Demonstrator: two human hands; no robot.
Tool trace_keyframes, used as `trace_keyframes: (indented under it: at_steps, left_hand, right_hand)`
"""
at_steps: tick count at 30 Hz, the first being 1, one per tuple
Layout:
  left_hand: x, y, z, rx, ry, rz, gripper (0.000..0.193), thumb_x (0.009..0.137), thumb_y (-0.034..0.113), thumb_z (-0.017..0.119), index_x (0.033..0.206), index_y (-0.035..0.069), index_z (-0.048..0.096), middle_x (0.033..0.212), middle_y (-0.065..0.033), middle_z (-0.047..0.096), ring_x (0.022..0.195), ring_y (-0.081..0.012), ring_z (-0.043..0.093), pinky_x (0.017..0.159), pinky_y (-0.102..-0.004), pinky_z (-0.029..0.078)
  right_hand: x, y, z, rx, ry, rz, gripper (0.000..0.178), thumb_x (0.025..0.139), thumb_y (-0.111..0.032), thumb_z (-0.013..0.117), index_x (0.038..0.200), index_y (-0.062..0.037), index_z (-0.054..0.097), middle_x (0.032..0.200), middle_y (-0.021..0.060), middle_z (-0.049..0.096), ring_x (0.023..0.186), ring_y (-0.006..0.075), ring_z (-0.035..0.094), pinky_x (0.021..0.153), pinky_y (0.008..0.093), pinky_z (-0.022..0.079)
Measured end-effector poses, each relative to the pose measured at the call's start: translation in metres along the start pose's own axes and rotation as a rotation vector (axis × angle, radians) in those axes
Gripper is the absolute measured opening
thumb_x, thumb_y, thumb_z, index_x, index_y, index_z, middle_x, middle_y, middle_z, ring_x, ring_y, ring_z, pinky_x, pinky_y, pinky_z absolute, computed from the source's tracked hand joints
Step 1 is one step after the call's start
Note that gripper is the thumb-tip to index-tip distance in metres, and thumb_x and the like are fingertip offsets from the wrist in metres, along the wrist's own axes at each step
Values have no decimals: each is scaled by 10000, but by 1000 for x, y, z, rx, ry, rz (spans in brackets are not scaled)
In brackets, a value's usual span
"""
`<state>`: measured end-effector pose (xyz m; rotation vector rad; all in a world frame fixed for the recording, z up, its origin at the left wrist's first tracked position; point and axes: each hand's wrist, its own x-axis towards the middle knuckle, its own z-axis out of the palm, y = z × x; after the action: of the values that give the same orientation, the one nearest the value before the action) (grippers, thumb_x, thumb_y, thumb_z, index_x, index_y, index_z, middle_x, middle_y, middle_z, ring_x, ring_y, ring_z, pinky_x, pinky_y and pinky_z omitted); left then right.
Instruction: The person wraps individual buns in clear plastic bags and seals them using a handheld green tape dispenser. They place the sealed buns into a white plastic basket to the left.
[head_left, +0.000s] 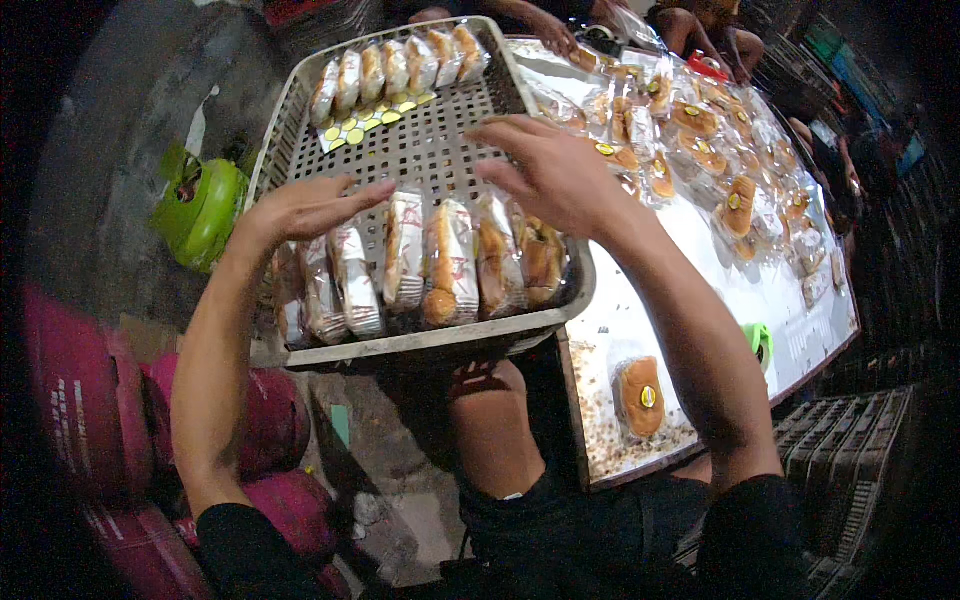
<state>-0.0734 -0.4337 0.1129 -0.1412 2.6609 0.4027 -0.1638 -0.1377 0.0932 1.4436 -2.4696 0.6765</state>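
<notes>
A grey plastic crate (300, 356) with a perforated floor holds wrapped bread rolls standing on edge. In its near row, a wrapped roll (452, 262) leans among several others in clear printed bags. My left hand (318, 208) is open, its fingers stretched flat over the left part of this row. Over the row's right part is my right hand (558, 172), open with thumb and fingers apart. Whether either hand touches the bags I cannot tell. A far row of wrapped rolls (396, 68) stands along the opposite wall, beside a sheet of yellow round stickers (378, 120).
On the right, a white table (640, 290) carries many bagged rolls (700, 150), a single bagged roll (641, 397) and a green tape dispenser-like object (758, 345). Green (205, 215) and magenta gas cylinders (85, 410) stand left. Other people's hands (545, 25) are beyond; stacked crates (845, 450) sit lower right.
</notes>
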Motion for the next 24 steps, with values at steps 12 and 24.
trace_keyframes:
  at_steps: [12,24]
  left_hand:
    - [22,80,10,87,32,-95,969,921,775,308,1392,-51,493,1358,-283,552,1249,-393,549,1087,-423,388]
    - [88,385,161,37,186,497,812,884,666,574,1337,-6,555,1252,-283,621,1149,-420,612,991,-470,478]
  right_hand:
    - [-351,48,41,195,-313,825,526,828,-414,761,1202,-86,590,1078,263,557,940,436,627,858,490,527]
    - [-358,127,-9,-499,-318,780,192,836,-154,647,1006,-83,703,1031,173,590,798,306,682,633,407,565]
